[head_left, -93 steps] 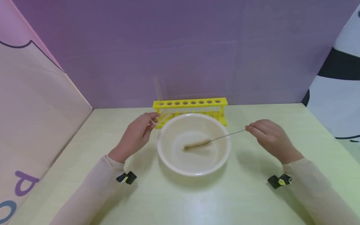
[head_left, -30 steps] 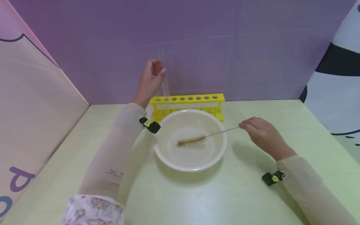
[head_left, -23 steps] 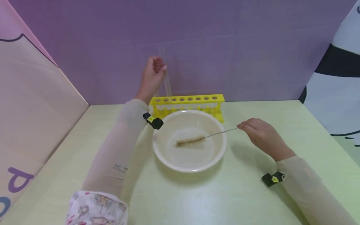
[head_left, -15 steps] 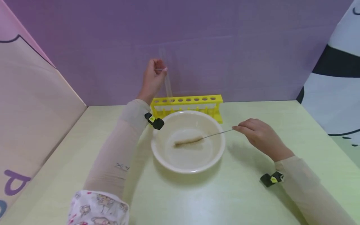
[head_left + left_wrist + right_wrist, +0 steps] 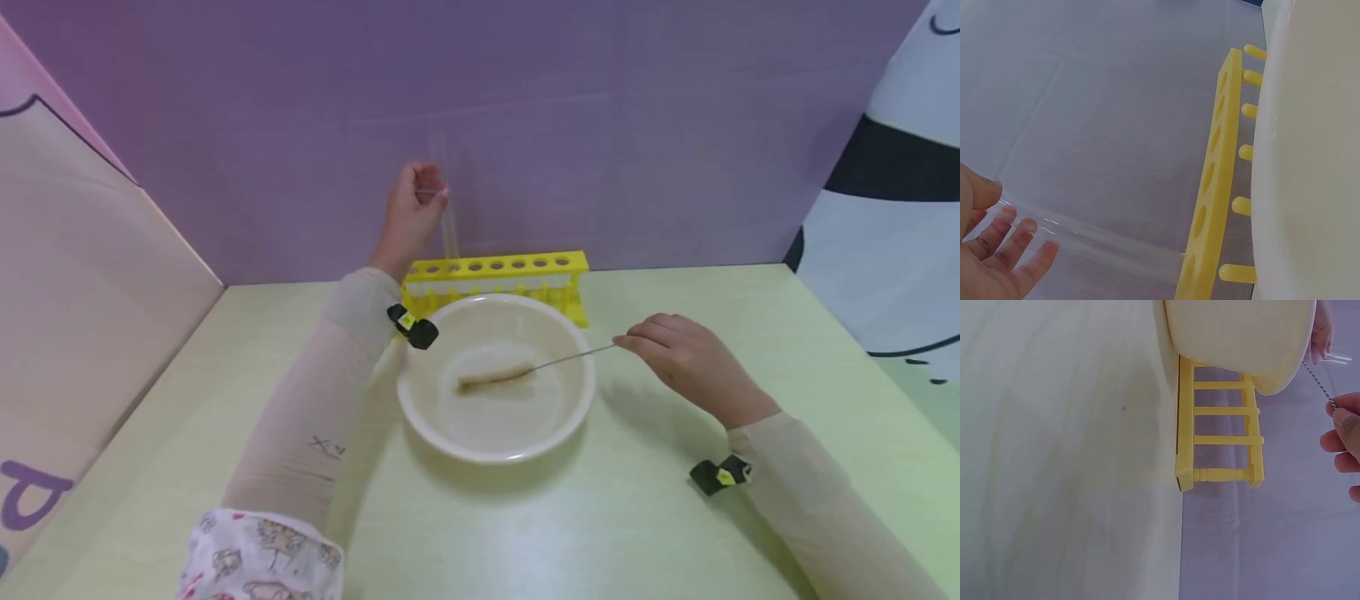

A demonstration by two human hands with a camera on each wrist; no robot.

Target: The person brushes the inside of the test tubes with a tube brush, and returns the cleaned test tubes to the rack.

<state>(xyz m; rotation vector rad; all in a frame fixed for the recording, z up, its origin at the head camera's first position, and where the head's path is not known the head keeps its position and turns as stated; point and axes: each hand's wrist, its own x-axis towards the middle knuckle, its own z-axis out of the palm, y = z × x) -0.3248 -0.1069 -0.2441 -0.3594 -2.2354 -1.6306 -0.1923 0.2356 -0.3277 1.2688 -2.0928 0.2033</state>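
Observation:
My left hand [image 5: 412,212] is raised above the left end of the yellow test tube rack [image 5: 517,266]. Its thumb and fingertips pinch a clear test tube [image 5: 450,233], whose lower end meets the rack's top bar at a hole near the left end. In the left wrist view the tube [image 5: 1116,247] is faint and runs from the fingers to the rack. Out to the right, my right hand [image 5: 690,362] pinches the thin wire handle of a test tube brush [image 5: 497,379]. The brush's tan bristles hang inside the cream basin [image 5: 495,450].
The basin stands close in front of the rack and hides part of its base. A purple backdrop [image 5: 525,150] rises behind the table [image 5: 510,533], with printed panels at both sides. Several upright pegs [image 5: 1241,153] line the rack's lower part.
My left hand has risen from beside the basin to above the rack, bringing the test tube upright with its lower end at the rack. My right hand, with the brush, has shifted slightly left.

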